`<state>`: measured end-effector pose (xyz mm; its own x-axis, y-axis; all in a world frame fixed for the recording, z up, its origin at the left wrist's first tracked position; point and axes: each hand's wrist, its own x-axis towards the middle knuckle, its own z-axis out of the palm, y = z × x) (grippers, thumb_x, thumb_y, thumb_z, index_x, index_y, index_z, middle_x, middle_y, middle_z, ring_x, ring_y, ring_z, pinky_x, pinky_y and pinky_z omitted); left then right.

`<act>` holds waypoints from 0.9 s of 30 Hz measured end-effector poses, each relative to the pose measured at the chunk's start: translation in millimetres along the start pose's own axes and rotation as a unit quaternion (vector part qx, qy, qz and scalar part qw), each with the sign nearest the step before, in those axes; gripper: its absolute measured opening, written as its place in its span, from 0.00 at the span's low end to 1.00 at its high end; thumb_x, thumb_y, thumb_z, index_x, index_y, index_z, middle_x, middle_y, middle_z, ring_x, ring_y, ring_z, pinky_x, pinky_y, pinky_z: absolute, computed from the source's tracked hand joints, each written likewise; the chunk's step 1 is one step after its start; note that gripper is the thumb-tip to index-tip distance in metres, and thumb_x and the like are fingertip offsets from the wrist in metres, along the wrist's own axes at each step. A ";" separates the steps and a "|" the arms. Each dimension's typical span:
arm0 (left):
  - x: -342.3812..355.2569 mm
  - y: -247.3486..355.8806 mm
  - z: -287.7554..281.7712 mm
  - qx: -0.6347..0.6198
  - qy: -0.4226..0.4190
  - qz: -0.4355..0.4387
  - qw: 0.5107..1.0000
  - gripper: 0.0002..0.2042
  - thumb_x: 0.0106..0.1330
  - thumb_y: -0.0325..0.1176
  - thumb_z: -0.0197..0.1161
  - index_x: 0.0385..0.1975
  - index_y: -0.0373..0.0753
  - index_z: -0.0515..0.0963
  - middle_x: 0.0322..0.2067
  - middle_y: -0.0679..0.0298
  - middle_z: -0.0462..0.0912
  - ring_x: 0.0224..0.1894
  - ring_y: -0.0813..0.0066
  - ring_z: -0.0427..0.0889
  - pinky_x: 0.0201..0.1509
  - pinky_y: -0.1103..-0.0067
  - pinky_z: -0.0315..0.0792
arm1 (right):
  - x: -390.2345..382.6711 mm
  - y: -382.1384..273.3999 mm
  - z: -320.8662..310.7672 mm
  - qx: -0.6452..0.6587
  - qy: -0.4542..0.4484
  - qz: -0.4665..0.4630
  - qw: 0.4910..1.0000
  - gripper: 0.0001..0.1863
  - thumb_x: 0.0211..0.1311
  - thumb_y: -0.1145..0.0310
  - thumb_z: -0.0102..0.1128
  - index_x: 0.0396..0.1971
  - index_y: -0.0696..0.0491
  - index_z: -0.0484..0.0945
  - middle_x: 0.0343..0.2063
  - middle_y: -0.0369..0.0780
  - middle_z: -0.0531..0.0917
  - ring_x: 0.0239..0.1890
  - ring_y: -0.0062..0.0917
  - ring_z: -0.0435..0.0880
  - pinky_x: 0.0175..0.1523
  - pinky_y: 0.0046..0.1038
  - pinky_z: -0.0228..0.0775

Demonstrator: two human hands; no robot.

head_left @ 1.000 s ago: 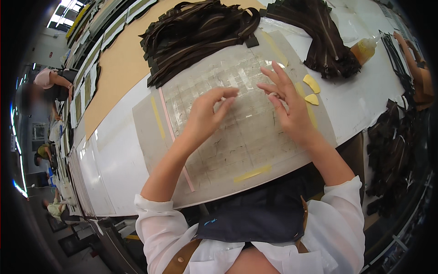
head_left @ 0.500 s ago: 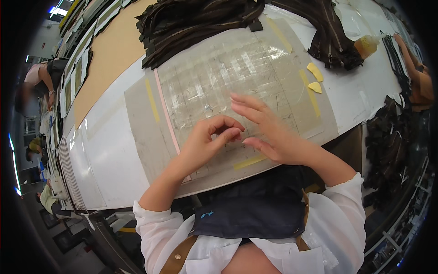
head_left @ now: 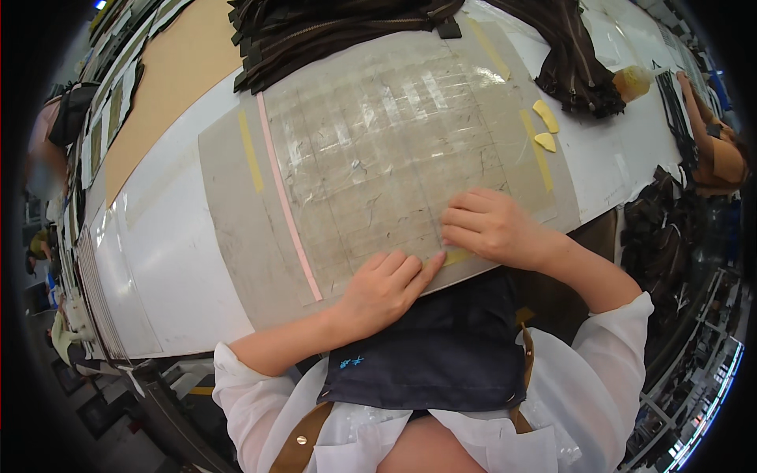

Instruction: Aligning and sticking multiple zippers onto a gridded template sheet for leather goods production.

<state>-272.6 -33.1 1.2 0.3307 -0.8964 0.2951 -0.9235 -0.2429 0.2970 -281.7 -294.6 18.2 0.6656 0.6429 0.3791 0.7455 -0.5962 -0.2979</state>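
My left hand (head_left: 394, 288) is at the worktop’s front edge, index finger reaching to the mat, other fingers curled and pressed together, tips hidden. Just right and above, my right hand (head_left: 489, 225) is closed in a pinch on the mat beside a yellow tape strip (head_left: 459, 258), touching or nearly touching my left index tip. What either holds is hidden. The worn grey mat (head_left: 378, 158) has a clear sheet, tape pieces and a pink strip (head_left: 288, 213). Two small yellow pieces (head_left: 546, 116) lie at its right.
Dark zipper bundles (head_left: 347, 39) lie along the back, beside a yellow-filled bottle (head_left: 633, 81). Tan board (head_left: 158, 102) and layered panels (head_left: 114, 106) are left on the white worktop (head_left: 162, 276). More dark strips (head_left: 654, 252) lie right. Co-workers (head_left: 714, 158) are at both sides.
Both my hands have come down from mid-mat to its front edge and closer together; my right fingers, spread earlier, are now bent into a pinch. The view has also shifted slightly.
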 end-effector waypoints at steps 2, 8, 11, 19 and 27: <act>-1.8 0.1 3.3 0.004 0.010 0.002 1.000 0.28 0.56 0.29 0.63 0.61 0.39 0.81 0.30 0.67 0.70 0.31 0.72 0.72 0.33 0.77 0.68 | 1.6 0.9 -1.1 -0.012 -0.014 -0.019 1.000 0.08 0.45 0.70 0.63 0.26 0.53 0.75 0.33 0.36 0.77 0.41 0.28 0.80 0.47 0.29 0.76; -5.5 0.8 5.7 0.018 0.016 0.007 1.000 0.30 0.56 0.29 0.61 0.64 0.37 0.78 0.31 0.67 0.68 0.32 0.73 0.71 0.34 0.78 0.67 | 8.8 0.0 -4.5 -0.030 -0.039 -0.047 0.998 0.08 0.42 0.70 0.63 0.25 0.53 0.74 0.31 0.35 0.76 0.38 0.27 0.78 0.46 0.27 0.74; -6.2 1.4 5.5 0.021 0.003 0.013 1.000 0.30 0.58 0.29 0.60 0.65 0.35 0.76 0.32 0.67 0.69 0.34 0.74 0.71 0.36 0.78 0.67 | 9.2 -3.7 -6.1 -0.065 -0.064 -0.061 0.994 0.08 0.43 0.70 0.63 0.25 0.53 0.74 0.30 0.35 0.76 0.37 0.27 0.79 0.45 0.27 0.74; -6.2 0.3 5.8 0.014 0.001 0.018 1.000 0.30 0.58 0.29 0.60 0.65 0.33 0.75 0.32 0.67 0.69 0.34 0.74 0.72 0.36 0.79 0.68 | 2.5 0.3 -1.4 0.029 -0.030 0.009 0.999 0.09 0.47 0.72 0.69 0.30 0.54 0.79 0.37 0.37 0.82 0.43 0.29 0.83 0.48 0.32 0.77; -6.1 0.5 6.4 0.007 0.003 0.017 1.000 0.30 0.57 0.29 0.60 0.65 0.33 0.75 0.32 0.67 0.69 0.35 0.74 0.72 0.37 0.78 0.69 | 4.6 -7.0 -0.3 -0.060 -0.040 -0.035 0.997 0.09 0.44 0.70 0.65 0.28 0.53 0.76 0.33 0.36 0.78 0.42 0.29 0.81 0.47 0.30 0.77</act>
<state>-276.4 -30.2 -6.3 0.3012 -0.9015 0.3109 -0.9367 -0.2186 0.2736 -283.9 -287.7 22.3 0.6163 0.7180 0.3237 0.7839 -0.5987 -0.1645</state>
